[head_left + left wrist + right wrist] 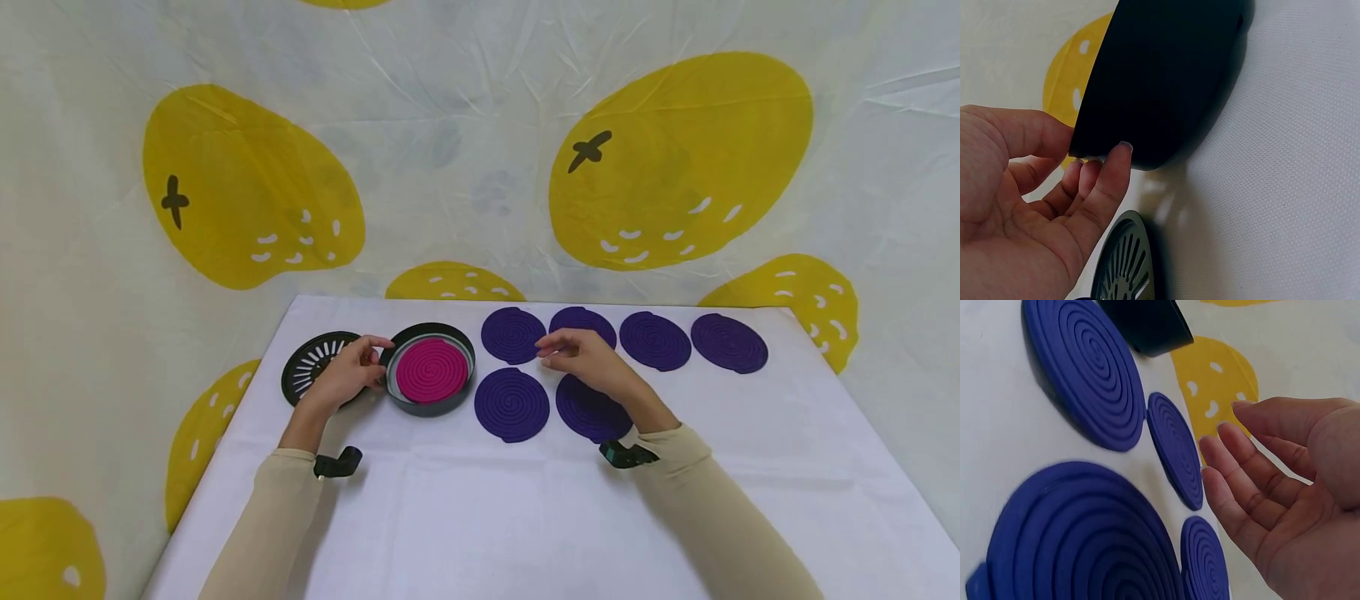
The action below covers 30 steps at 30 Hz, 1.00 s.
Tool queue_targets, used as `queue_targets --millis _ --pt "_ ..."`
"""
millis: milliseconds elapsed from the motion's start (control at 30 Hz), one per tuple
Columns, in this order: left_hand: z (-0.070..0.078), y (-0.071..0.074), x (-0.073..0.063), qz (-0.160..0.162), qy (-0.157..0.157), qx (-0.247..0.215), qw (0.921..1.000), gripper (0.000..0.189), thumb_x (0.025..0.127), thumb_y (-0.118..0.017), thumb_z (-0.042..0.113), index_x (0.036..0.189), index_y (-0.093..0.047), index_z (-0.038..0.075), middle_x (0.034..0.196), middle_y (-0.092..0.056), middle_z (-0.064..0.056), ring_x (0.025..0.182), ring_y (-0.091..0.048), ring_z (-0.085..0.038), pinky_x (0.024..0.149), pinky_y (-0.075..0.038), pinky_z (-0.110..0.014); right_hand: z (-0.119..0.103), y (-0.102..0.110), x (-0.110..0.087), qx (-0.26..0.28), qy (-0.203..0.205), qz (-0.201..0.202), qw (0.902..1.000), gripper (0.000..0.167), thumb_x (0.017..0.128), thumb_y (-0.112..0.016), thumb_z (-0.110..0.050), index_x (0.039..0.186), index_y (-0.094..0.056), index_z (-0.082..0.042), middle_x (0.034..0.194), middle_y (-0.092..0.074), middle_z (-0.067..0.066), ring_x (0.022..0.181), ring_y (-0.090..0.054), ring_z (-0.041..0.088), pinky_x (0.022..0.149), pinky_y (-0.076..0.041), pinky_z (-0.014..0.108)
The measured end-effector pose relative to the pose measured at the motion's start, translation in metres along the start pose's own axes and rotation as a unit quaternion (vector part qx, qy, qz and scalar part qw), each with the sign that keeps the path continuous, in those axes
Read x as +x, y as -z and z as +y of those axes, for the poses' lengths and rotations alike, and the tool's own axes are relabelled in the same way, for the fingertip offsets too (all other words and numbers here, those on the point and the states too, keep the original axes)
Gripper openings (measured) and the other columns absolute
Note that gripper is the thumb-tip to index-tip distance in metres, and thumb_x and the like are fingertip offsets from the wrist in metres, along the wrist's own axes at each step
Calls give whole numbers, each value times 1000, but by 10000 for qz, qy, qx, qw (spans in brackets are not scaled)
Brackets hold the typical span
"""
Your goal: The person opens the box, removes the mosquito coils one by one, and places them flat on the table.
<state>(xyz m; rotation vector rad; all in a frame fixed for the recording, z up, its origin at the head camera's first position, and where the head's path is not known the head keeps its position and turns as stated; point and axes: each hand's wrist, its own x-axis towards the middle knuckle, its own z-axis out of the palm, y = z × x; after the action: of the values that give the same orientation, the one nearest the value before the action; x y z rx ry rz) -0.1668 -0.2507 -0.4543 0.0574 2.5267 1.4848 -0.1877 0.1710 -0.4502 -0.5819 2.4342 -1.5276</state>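
Note:
A dark round container (435, 409) with a low wall stands at the back left, a magenta spiral coaster (431, 371) lying inside it. My left hand (348, 371) pinches the container's left edge between thumb and fingers; in the left wrist view the dark outer wall (1160, 81) rises beside the fingertips. Partly behind that hand is a dark slotted disc (300, 371). My right hand (588, 358) hovers over the purple spiral coasters (512, 405), fingers loosely bent and holding nothing. It hides parts of two coasters. The right wrist view shows its fingertips apart from them.
More purple coasters (730, 342) lie in a row along the back right. All rest on a white-covered table (487, 517). Behind hangs a pale curtain with yellow fruit prints (682, 158). Dark wrist devices (339, 462) sit on both forearms.

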Motion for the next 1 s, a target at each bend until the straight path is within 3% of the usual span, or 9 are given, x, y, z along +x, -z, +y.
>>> queue_targets --millis 633,1000 --pt "3 6 -1 -37 -100 -39 9999 45 96 -59 -2 140 -51 4 102 -46 -13 92 -59 -28 79 -62 -40 -21 -32 27 361 189 -592 9974 32 94 -66 2 124 -64 10 116 -68 28 103 -70 28 86 -58 23" --pt "3 6 -5 14 6 68 10000 44 97 -60 0 140 -52 6 105 -48 -13 91 -62 -27 82 -60 -40 -43 -50 42 166 452 -668 9966 27 92 -69 1 119 -68 5 108 -71 20 96 -71 19 85 -59 25"
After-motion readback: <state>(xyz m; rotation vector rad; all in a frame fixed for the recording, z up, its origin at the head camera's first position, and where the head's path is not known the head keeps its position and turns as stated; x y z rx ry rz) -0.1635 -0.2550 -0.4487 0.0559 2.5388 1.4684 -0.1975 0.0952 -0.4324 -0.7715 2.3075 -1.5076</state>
